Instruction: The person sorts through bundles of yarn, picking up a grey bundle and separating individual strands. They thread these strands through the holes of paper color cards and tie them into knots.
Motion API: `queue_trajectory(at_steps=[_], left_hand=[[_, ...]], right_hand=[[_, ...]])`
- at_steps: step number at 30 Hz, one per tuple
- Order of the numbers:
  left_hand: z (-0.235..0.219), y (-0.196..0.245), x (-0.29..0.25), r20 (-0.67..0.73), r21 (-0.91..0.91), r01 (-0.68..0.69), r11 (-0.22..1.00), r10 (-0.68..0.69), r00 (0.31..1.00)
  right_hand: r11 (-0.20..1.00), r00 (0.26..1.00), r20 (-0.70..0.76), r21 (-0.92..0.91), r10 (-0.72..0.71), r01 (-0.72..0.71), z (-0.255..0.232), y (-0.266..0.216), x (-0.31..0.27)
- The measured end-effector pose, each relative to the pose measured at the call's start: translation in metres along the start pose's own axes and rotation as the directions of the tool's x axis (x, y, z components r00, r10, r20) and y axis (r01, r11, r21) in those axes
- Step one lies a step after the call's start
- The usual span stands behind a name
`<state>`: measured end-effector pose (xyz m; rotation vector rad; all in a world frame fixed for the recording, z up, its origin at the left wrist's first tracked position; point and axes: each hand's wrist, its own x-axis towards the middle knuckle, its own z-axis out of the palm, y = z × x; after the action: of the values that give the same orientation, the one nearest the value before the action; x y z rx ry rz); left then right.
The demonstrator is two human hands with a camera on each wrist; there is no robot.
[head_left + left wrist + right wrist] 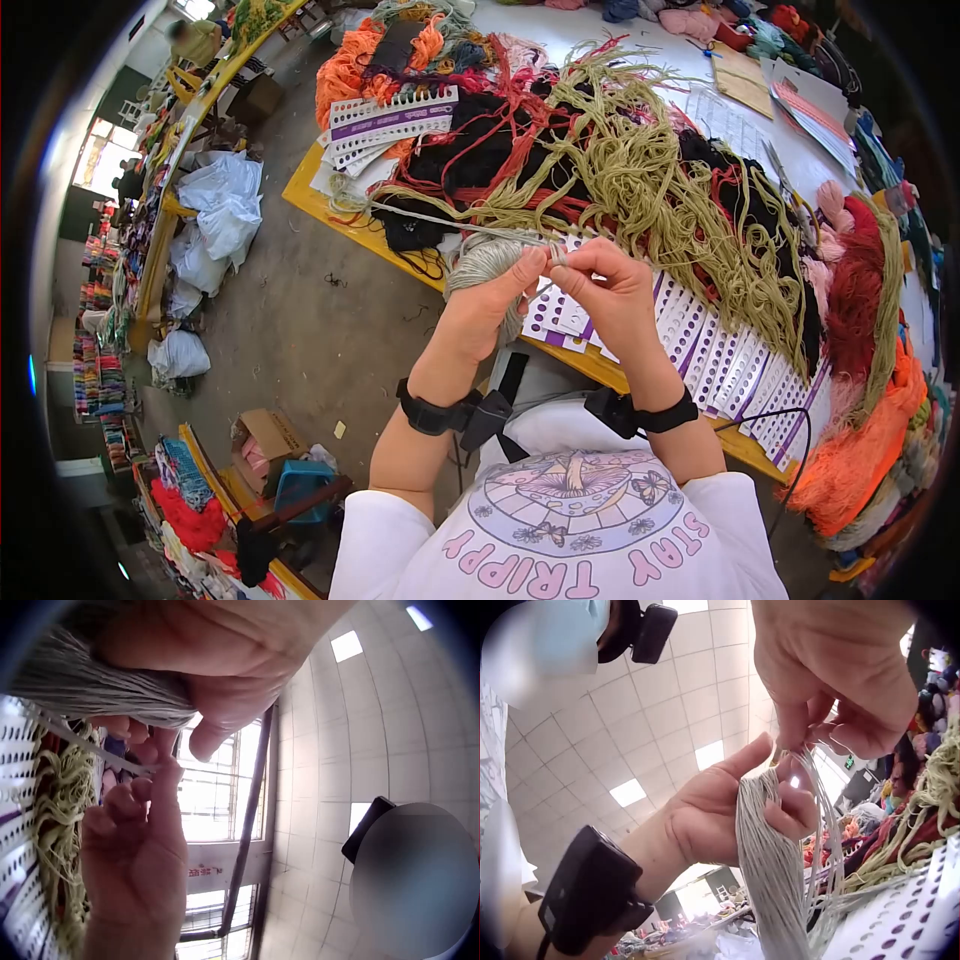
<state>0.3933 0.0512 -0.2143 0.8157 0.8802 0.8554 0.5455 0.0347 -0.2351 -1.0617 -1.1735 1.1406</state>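
Note:
In the head view, my left hand (478, 310) holds a skein of pale grey thread (480, 262) near the table's front edge. The right wrist view shows the skein (769, 862) looped over the left hand's curled fingers and hanging down. My right hand (618, 290) meets the left at the fingertips. Its thumb and fingers pinch a few loose grey strands (832, 832) at the top of the skein. One strand bundle stretches left across the table in the head view. The very tips of the pinching fingers are partly hidden.
Tangled olive-green yarn (640, 170) lies over black and red yarn on the table. White punched cards with purple bands (720, 345) line the front edge; more cards (390, 125) lie at left. Orange yarn (860, 440) hangs at right. White bags (225, 200) stand beyond the aisle.

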Motion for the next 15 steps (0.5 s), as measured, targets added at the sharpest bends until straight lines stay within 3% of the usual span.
queue_trajectory(at_steps=[4, 10, 12, 13, 15], left_hand=[[0.005, -0.007, 0.007, -0.041, -0.044, -0.076, 0.996, 0.074, 0.996], [0.007, -0.006, 0.006, -0.095, -0.061, -0.158, 0.986, 0.152, 0.984], [0.004, -0.009, 0.008, -0.152, -0.015, -0.202, 0.979, 0.197, 0.969], [0.000, -0.008, 0.009, -0.208, -0.112, -0.158, 0.981, 0.132, 0.969], [-0.022, -0.001, 0.009, -0.294, -0.309, -0.078, 0.948, -0.017, 0.956]], right_hand=[[0.999, 1.000, -0.005, -0.035, -0.026, 0.026, 0.000, -0.003, 0.000], [0.964, 0.985, 0.018, 0.202, 0.172, -0.172, 0.004, -0.001, 0.002], [0.987, 0.994, -0.023, 0.127, 0.102, -0.099, 0.004, 0.013, 0.003], [0.994, 0.997, -0.042, 0.087, 0.067, -0.063, 0.003, 0.017, 0.004], [0.879, 0.980, -0.053, 0.454, 0.190, -0.146, -0.008, 0.007, 0.007]])
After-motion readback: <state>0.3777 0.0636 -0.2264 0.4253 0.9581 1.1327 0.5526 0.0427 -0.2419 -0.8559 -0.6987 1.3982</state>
